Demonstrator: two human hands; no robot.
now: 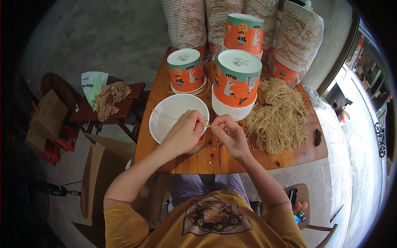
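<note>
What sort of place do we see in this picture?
It looks like a small, informal workshop, perhaps at home: there are many stacked paper buckets, a big heap of twine and a plain wooden table.

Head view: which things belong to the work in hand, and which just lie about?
Likely in use:
- cord, pinched by left hand and right hand
- white-lined open tub
- tan strand heap
- upturned orange tubs

Apparently lying about:
- green-and-white bag
- cardboard box
- red stools

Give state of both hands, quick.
Left hand: closed, pinching cord.
Right hand: closed, thumb and fingers pinching the same cord.
</note>
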